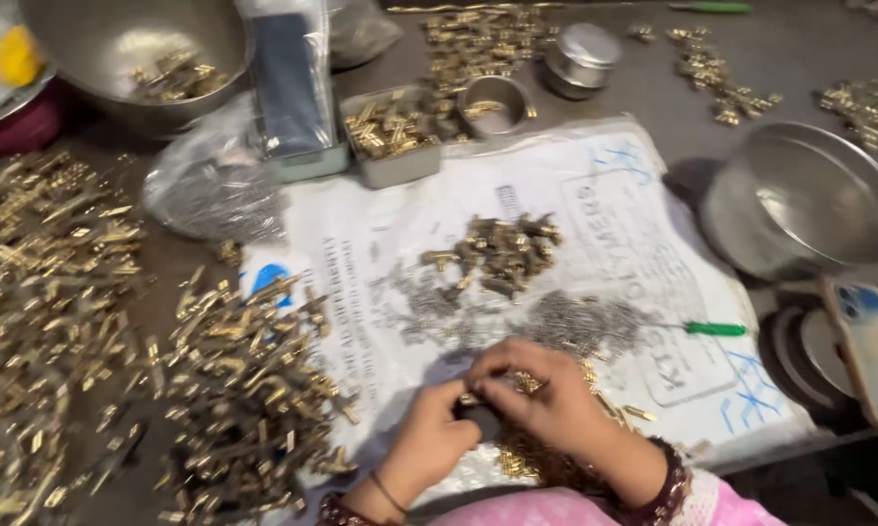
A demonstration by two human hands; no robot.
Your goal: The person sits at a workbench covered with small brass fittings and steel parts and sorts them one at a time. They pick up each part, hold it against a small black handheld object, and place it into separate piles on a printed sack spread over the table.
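Head view | left hand (437, 438) curled around dark small part (480, 421) | right hand (541, 394) fingers pinched on it, over white sheet (390, 253)

- White printed sack (575, 234), laid flat mid-table, blue and grey markings.
- Clear plastic bag (210, 185), upper left, grey contents.
- Dark blue packet (288, 83) in clear wrap, upright behind it.
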